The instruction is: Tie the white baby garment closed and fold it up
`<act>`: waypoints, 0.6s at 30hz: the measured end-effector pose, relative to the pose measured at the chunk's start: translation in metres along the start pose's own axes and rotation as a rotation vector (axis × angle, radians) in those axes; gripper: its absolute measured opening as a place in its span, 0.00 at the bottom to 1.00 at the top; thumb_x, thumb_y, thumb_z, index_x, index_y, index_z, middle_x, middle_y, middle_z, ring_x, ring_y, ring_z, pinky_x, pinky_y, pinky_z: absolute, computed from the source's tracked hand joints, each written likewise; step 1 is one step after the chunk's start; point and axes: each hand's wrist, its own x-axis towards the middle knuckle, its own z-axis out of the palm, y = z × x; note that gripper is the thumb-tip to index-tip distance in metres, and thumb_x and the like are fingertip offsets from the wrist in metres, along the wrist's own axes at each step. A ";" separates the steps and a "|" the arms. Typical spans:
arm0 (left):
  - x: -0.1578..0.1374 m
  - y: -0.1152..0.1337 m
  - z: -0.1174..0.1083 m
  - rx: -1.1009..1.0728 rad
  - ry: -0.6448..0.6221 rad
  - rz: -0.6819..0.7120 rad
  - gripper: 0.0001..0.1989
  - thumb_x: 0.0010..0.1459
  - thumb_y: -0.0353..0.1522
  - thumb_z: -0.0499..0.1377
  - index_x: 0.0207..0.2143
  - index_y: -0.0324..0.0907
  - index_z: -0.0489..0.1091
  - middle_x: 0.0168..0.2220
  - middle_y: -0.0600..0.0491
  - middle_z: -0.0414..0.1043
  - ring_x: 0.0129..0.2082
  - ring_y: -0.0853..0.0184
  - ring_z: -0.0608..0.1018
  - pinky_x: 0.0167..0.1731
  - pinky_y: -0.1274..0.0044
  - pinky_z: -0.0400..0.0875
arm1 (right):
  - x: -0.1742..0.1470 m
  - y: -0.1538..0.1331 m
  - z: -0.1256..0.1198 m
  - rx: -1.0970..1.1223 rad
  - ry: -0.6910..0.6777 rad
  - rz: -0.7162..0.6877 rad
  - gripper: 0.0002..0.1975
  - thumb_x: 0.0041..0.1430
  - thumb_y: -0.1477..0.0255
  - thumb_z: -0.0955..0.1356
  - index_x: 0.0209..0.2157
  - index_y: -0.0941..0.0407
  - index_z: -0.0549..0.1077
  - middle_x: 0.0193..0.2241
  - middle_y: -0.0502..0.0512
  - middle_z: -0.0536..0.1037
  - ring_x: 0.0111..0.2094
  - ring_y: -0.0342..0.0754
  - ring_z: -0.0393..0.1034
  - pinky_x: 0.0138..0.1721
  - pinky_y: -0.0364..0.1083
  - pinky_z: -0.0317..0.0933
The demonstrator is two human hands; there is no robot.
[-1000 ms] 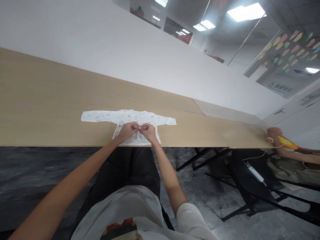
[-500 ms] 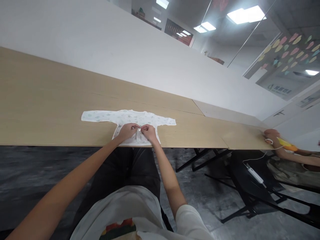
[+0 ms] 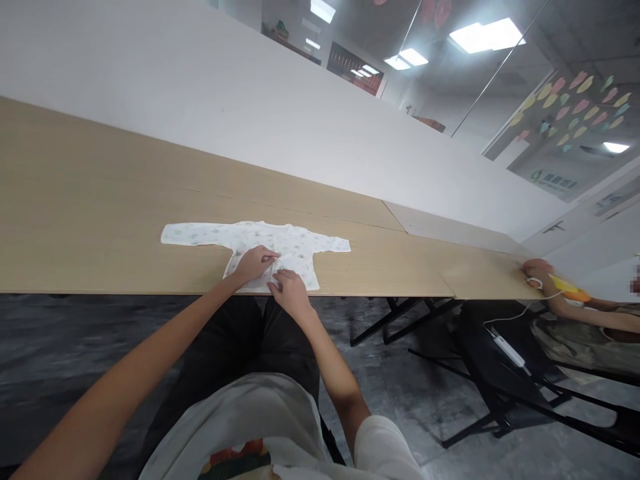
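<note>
A small white baby shirt with a faint print lies flat on the table, sleeves spread to both sides. Resting on the middle of its front, my left hand has its fingers stretched out toward the right. My right hand lies lower, near the hem, its fingers apart and touching the cloth beside the front opening. Both hands cover part of the shirt's lower front, so the fastening under them is hidden.
The long wooden table runs along a white wall with glass above. At right, another person's arm rests by the table end, near a black folding chair with a white power strip on it.
My right hand has let go of the front edge by the white snap and moved down toward the hem. My left hand has stayed near the middle, its fingers now flatter.
</note>
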 end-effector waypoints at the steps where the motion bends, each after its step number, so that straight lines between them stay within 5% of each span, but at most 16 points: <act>1: -0.001 0.001 -0.001 -0.032 -0.006 0.007 0.20 0.52 0.42 0.54 0.37 0.44 0.82 0.39 0.47 0.79 0.37 0.59 0.78 0.42 0.71 0.72 | -0.002 0.000 0.001 -0.002 0.011 -0.009 0.06 0.62 0.73 0.70 0.40 0.59 0.79 0.43 0.64 0.81 0.50 0.55 0.74 0.55 0.51 0.65; 10: -0.001 0.001 -0.002 -0.072 -0.064 0.016 0.19 0.44 0.33 0.53 0.33 0.44 0.82 0.39 0.49 0.80 0.41 0.58 0.79 0.46 0.70 0.73 | -0.008 0.000 0.008 0.027 0.054 -0.014 0.11 0.64 0.75 0.67 0.46 0.61 0.77 0.49 0.67 0.80 0.55 0.55 0.72 0.60 0.52 0.63; 18: -0.001 0.000 -0.001 -0.035 -0.039 0.004 0.19 0.46 0.32 0.51 0.31 0.44 0.82 0.37 0.49 0.80 0.40 0.58 0.78 0.46 0.69 0.72 | -0.010 -0.001 0.013 0.023 0.086 -0.005 0.10 0.64 0.76 0.67 0.45 0.60 0.77 0.48 0.67 0.80 0.55 0.55 0.73 0.60 0.53 0.63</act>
